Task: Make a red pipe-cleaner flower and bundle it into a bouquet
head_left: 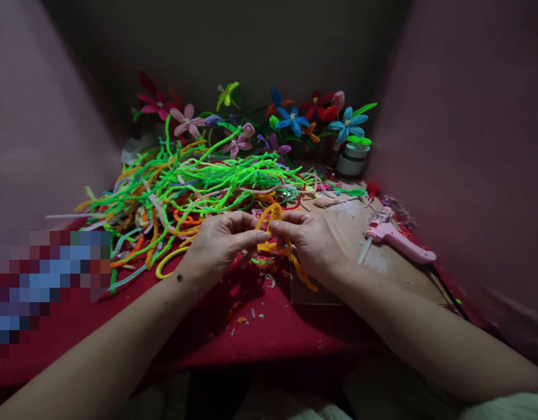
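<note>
An orange fuzzy stem, bent into a loop, is held between my two hands above the red cloth. Thumb and fingers of my left hand pinch it from the left side. My right hand grips it from the right, close to my left fingertips. A loose orange length hangs below my right hand, over the edge of the brown board. My fingers partly cover the place where the pieces meet.
A tangled heap of green and mixed stems lies behind and left. Fuzzy flowers stand at the back beside a white jar. On the brown board at right rests a pink glue gun. Scraps dot the red cloth.
</note>
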`<control>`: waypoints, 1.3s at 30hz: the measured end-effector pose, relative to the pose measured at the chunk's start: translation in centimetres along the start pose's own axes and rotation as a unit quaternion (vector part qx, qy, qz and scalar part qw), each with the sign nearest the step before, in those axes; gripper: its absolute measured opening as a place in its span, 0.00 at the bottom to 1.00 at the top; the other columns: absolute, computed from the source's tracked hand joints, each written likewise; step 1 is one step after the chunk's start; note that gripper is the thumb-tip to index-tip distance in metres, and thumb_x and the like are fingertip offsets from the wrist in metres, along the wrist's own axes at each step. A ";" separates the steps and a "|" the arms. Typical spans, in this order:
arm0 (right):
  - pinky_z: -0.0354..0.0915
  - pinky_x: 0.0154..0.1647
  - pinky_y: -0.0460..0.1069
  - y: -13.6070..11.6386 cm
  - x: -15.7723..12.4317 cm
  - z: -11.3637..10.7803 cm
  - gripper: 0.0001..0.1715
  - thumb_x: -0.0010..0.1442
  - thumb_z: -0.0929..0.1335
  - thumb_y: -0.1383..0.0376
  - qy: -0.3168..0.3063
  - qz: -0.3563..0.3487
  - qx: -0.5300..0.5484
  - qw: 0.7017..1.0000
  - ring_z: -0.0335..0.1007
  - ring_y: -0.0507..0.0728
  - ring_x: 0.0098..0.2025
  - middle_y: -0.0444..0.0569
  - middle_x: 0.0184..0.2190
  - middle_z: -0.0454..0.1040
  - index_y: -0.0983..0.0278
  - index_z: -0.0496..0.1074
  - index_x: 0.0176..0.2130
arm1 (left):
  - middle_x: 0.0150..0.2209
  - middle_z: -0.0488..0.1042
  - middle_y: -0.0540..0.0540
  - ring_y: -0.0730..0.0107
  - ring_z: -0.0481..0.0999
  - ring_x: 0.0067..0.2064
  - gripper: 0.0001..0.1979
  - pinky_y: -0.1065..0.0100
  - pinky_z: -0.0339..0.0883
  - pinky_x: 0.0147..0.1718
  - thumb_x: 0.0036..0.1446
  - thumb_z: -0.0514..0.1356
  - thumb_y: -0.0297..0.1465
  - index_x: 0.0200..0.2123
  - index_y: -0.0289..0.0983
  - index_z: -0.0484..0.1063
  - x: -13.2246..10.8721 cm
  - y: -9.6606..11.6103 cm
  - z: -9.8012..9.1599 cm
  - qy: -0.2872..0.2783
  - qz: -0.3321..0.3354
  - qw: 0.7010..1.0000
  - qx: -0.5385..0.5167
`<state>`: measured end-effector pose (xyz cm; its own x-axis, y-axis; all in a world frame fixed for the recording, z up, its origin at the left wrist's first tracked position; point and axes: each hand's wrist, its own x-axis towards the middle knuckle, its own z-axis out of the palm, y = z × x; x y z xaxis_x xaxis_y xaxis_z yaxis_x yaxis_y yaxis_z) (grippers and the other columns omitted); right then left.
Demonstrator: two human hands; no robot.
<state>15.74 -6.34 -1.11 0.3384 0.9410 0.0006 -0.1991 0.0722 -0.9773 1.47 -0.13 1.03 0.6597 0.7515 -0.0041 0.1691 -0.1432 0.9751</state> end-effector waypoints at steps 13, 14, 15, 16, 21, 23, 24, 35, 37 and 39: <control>0.60 0.22 0.45 0.1 0.0 0.1 0.13 0.39 0.75 0.63 -0.121 0.072 0.126 0.982 0.59 0.47 0.17 0.39 0.15 0.65 0.66 0.68 0.19 | 0.28 0.65 0.50 0.72 0.66 0.31 0.10 0.71 0.61 0.30 0.50 0.61 0.31 0.23 0.37 0.62 0.2 -1.1 0.3 0.034 0.202 0.968 0.145; 0.60 0.23 0.45 0.0 0.0 0.1 0.13 0.39 0.75 0.63 -0.123 0.078 0.134 0.980 0.59 0.47 0.18 0.40 0.16 0.66 0.66 0.69 0.20 | 0.26 0.65 0.51 0.73 0.65 0.29 0.09 0.71 0.61 0.29 0.52 0.60 0.32 0.24 0.37 0.63 0.2 -1.0 0.2 0.014 0.179 0.973 0.142; 0.60 0.23 0.45 -0.1 0.1 0.0 0.12 0.40 0.75 0.63 -0.122 0.080 0.137 0.980 0.60 0.47 0.18 0.40 0.17 0.67 0.66 0.70 0.21 | 0.25 0.65 0.52 0.74 0.65 0.27 0.08 0.71 0.61 0.28 0.53 0.59 0.33 0.25 0.37 0.64 0.2 -1.0 0.2 0.004 0.168 0.974 0.153; 0.60 0.22 0.45 -0.1 0.1 0.0 0.11 0.40 0.75 0.64 -0.117 0.080 0.138 0.980 0.61 0.47 0.18 0.41 0.17 0.68 0.67 0.71 0.22 | 0.24 0.65 0.52 0.74 0.65 0.27 0.07 0.72 0.61 0.28 0.54 0.58 0.33 0.27 0.37 0.65 0.1 -1.1 0.1 0.004 0.172 0.970 0.174; 0.60 0.22 0.45 0.0 0.4 -0.1 0.10 0.41 0.74 0.66 -0.081 0.067 0.149 0.983 0.61 0.47 0.20 0.40 0.18 0.68 0.66 0.69 0.22 | 0.30 0.69 0.51 0.75 0.68 0.30 0.03 0.73 0.62 0.32 0.56 0.55 0.29 0.35 0.37 0.66 0.1 -1.9 0.0 0.010 0.230 0.944 0.237; 0.60 0.23 0.45 0.1 0.4 -0.1 0.11 0.40 0.74 0.66 -0.080 0.068 0.165 0.981 0.61 0.47 0.20 0.40 0.18 0.67 0.66 0.69 0.23 | 0.30 0.69 0.51 0.75 0.68 0.30 0.05 0.73 0.62 0.32 0.56 0.54 0.28 0.38 0.37 0.66 0.0 -1.9 -0.1 0.004 0.222 0.946 0.235; 0.61 0.23 0.45 0.1 0.5 0.0 0.11 0.40 0.74 0.67 -0.080 0.071 0.176 0.979 0.62 0.47 0.20 0.40 0.19 0.67 0.66 0.69 0.24 | 0.29 0.69 0.51 0.75 0.67 0.29 0.06 0.73 0.62 0.31 0.56 0.54 0.28 0.39 0.37 0.66 0.0 -1.9 -0.1 0.003 0.216 0.949 0.229; 0.59 0.22 0.44 0.0 0.5 -0.1 0.11 0.40 0.72 0.72 -0.025 0.072 0.223 0.972 0.60 0.46 0.20 0.40 0.20 0.68 0.67 0.68 0.28 | 0.20 0.60 0.58 0.79 0.59 0.18 0.18 0.77 0.54 0.16 0.53 0.56 0.29 0.49 0.40 0.63 -0.2 -0.1 0.0 -0.073 0.038 0.993 0.081; 0.58 0.22 0.44 -0.1 0.5 0.0 0.11 0.40 0.72 0.72 -0.020 0.051 0.213 0.976 0.60 0.46 0.20 0.40 0.20 0.67 0.67 0.68 0.27 | 0.21 0.63 0.57 0.78 0.62 0.18 0.17 0.76 0.56 0.16 0.52 0.57 0.29 0.46 0.39 0.65 -0.2 0.3 -0.1 -0.080 0.015 0.994 0.075; 0.58 0.22 0.44 -0.1 0.4 0.0 0.11 0.39 0.72 0.71 -0.018 0.037 0.200 0.979 0.60 0.46 0.20 0.39 0.20 0.66 0.67 0.68 0.26 | 0.21 0.65 0.55 0.78 0.64 0.19 0.10 0.76 0.57 0.17 0.52 0.57 0.29 0.39 0.37 0.69 0.0 0.3 -0.3 -0.092 0.004 0.991 0.097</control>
<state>15.90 -5.95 -0.99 0.2788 0.9589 -0.0535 -0.5689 0.1200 -0.8136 1.30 0.08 1.45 0.7812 0.6219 -0.0549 0.2891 -0.2825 0.9147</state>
